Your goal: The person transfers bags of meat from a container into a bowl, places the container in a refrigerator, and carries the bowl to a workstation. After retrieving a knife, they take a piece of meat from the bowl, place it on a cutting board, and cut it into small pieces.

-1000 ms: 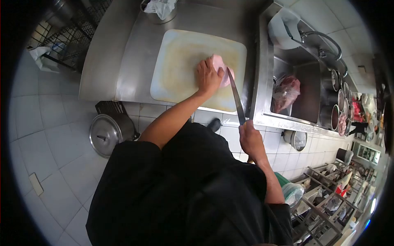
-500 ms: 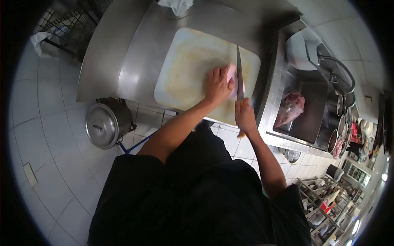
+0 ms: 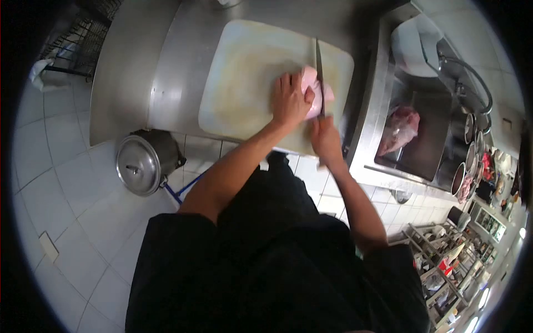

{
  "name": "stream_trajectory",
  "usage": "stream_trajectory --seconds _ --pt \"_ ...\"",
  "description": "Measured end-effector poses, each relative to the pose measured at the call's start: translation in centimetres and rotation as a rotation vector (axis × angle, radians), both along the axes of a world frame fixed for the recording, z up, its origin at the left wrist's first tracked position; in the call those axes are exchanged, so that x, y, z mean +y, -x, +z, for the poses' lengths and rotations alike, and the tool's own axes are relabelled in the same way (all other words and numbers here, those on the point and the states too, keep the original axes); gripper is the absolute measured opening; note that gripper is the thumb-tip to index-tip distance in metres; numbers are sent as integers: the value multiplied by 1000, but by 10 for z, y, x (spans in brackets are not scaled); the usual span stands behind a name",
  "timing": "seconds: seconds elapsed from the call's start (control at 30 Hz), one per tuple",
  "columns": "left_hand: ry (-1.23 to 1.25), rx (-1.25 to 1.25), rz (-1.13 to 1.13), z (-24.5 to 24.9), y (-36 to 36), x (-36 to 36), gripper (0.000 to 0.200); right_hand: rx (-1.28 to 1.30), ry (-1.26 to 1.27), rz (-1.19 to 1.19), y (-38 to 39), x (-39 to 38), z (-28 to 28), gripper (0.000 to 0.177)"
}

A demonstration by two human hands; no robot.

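A piece of pale pink raw meat (image 3: 308,79) lies on the white, yellow-stained cutting board (image 3: 236,61). My left hand (image 3: 290,102) holds it down from the left, fingers bent over it and thumb against its near side. In my right hand (image 3: 326,137) is the handle of a long kitchen knife (image 3: 319,64), its tip pointing to the far side. The blade stands nearly edge-on in the meat, with pink meat showing on both sides. My fingers hide most of the handle.
Right of the board is a steel sink (image 3: 436,125) holding a large bagged piece of meat (image 3: 401,130) and a white container (image 3: 411,47). Several metal pots (image 3: 455,180) line its far right. A lidded pot (image 3: 136,166) stands below the steel counter (image 3: 177,72) at left.
My right hand and the knife have moved slightly, and the blade now looks thinner. More pink meat shows right of the blade. The whole view has shifted a little.
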State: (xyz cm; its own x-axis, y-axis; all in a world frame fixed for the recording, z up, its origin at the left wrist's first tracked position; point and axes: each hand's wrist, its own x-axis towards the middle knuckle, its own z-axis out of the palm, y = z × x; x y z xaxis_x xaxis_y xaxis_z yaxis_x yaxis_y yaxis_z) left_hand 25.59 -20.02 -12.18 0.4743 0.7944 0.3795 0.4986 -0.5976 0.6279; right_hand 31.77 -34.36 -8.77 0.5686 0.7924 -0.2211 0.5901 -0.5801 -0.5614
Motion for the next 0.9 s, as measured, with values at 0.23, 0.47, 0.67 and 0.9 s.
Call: stream_trajectory --seconds 0.23,0.47,0.67,0.9 --pt "86 -9 102 -2 -7 4 33 170 35 -107 1 -13 1 28" --pt "96 36 141 -10 -7 4 29 285 140 -249 54 -79 120 21" --pt "85 142 223 -6 -11 -1 31 238 217 -182 74 -89 145 26" --pt "44 140 176 -6 -13 7 27 186 168 -147 67 -55 112 27"
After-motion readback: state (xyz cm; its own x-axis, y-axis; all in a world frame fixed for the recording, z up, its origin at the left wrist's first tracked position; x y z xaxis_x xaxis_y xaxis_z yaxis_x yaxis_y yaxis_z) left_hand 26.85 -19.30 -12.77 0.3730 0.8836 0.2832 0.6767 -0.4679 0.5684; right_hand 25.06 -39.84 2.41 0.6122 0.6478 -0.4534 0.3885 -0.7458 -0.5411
